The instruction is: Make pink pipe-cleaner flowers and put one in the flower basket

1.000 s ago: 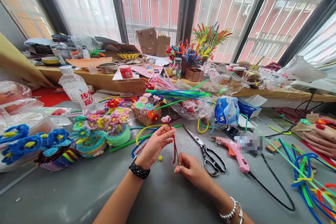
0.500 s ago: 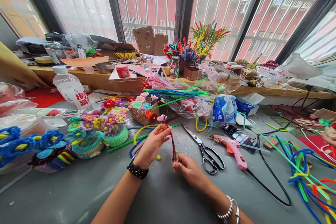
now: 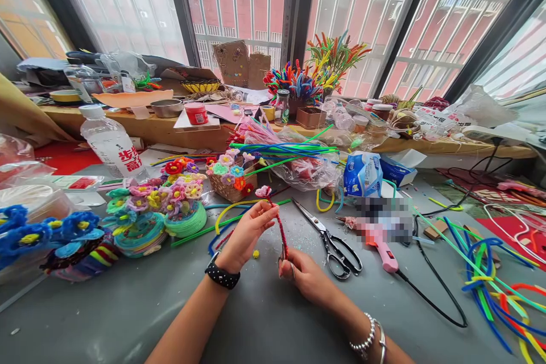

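My left hand (image 3: 249, 230) pinches a pipe-cleaner flower near the top of its stem. The flower has a pink blossom (image 3: 263, 191) and a dark red fuzzy stem (image 3: 282, 233) slanting down toward my right hand (image 3: 309, 276). That hand is closed around what look like small metal scissors (image 3: 283, 252), mostly hidden by the fingers, beside the stem's lower end. Whether the blades touch the stem I cannot tell. Just right of the hands lie large black-handled scissors (image 3: 326, 233), slightly spread. A small yellow ball (image 3: 256, 253) rests on the grey table (image 3: 264, 318) by my left wrist.
On the left stand pipe-cleaner flower pots (image 3: 185, 219), blue flowers (image 3: 32, 237) and a water bottle (image 3: 111, 142). A pink glue gun (image 3: 388, 256) with a black cord lies right, near loose pipe cleaners (image 3: 490, 278). Behind are a flower basket (image 3: 232, 185) and a tissue pack (image 3: 362, 175).
The small scissors have turned slightly and sit more upright against the stem's lower end. My left hand keeps its pinch. The whole view has shifted a little.
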